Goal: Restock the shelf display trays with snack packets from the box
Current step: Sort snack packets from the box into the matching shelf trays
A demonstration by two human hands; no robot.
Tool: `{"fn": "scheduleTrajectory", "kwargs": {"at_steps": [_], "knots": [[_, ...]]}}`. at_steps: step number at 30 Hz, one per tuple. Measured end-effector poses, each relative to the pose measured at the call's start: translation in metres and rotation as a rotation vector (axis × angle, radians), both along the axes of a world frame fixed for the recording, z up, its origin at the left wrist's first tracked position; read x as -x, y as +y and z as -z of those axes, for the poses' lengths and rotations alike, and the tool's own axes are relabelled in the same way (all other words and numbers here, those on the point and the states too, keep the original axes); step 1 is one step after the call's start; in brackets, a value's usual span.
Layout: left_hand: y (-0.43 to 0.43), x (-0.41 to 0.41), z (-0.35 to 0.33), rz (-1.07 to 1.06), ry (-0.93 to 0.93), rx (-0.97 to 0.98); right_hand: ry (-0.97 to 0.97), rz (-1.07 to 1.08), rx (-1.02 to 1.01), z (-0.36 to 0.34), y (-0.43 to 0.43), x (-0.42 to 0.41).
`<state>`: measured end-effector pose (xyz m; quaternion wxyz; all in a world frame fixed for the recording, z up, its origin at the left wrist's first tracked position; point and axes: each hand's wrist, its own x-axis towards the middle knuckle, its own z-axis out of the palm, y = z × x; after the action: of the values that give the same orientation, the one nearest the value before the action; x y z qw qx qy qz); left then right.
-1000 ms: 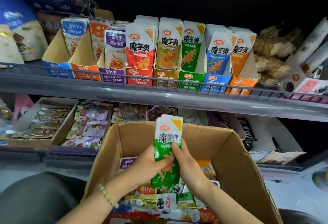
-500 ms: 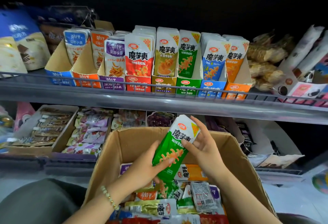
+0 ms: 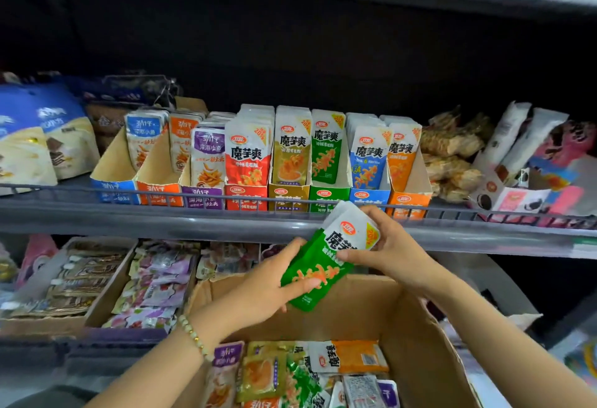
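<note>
Both forearms rise from the bottom of the view and meet over the open cardboard box (image 3: pixel 420 336). The left hand (image 3: pixel 268 285), with a bead bracelet (image 3: pixel 193 336) at its wrist, comes in from the lower left and grips the lower green half of the green packet (image 3: pixel 318 270), a finger laid across its printed front. The right hand (image 3: pixel 391 252) comes in from the lower right and holds the upper white end, its thumb pressed on the front and its fingers curled round the back of the top edge. Layered white edges at the top suggest that more than one packet is held together, though the count cannot be told. The packet hangs in the air above the box and in front of the shelf rail (image 3: pixel 161 194), touching neither. Its long axis is tilted: the white top end points up and to the right, the green bottom end down and to the left. Its printed face is towards the camera. The top end lies just below the green tray (image 3: pixel 326 196), where a like packet stands upright.
</note>
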<state>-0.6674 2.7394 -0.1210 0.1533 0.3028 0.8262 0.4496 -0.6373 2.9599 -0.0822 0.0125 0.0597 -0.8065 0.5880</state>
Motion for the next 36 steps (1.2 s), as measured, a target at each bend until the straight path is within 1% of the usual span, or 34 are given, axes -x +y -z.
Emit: {"fn": "scheduleTrajectory", "kwargs": {"at_steps": [3,7,10,13,15,19,22,25,27,29,30,32,34,36], "knots": [[0.009,0.02,-0.035,0.004,0.113,-0.008,0.057,0.037,-0.078,-0.038,0.008,0.012],[0.025,0.047,-0.073,0.009,0.25,-0.006,0.17,0.139,-0.196,-0.083,0.021,0.034],[0.03,0.067,-0.09,-0.066,0.32,-0.039,0.266,0.238,-0.19,-0.107,0.03,0.046],[0.032,0.082,-0.094,-0.129,0.374,0.083,0.353,0.332,-0.211,-0.12,0.033,0.059],[0.034,0.088,-0.093,-0.14,0.415,0.192,0.371,0.375,-0.251,-0.124,0.035,0.072],[0.037,0.103,-0.087,-0.083,0.512,0.36,0.356,0.421,-0.456,-0.123,0.032,0.105],[0.041,0.115,-0.082,-0.03,0.55,0.428,0.329,0.402,-0.557,-0.119,0.025,0.128],[0.045,0.124,-0.075,-0.043,0.558,0.392,0.265,0.373,-0.648,-0.113,0.021,0.146],[0.047,0.133,-0.069,-0.039,0.586,0.365,0.224,0.345,-0.663,-0.112,0.022,0.155],[0.048,0.14,-0.065,-0.018,0.602,0.344,0.212,0.332,-0.685,-0.117,0.023,0.161],[0.049,0.143,-0.065,-0.006,0.603,0.339,0.222,0.313,-0.734,-0.122,0.022,0.162],[0.05,0.148,-0.065,0.018,0.599,0.334,0.229,0.217,-0.834,-0.134,0.021,0.164],[0.051,0.152,-0.064,0.036,0.582,0.305,0.195,0.111,-0.902,-0.143,0.018,0.164],[0.052,0.156,-0.061,0.05,0.563,0.275,0.181,0.061,-1.002,-0.141,0.013,0.167]]}}
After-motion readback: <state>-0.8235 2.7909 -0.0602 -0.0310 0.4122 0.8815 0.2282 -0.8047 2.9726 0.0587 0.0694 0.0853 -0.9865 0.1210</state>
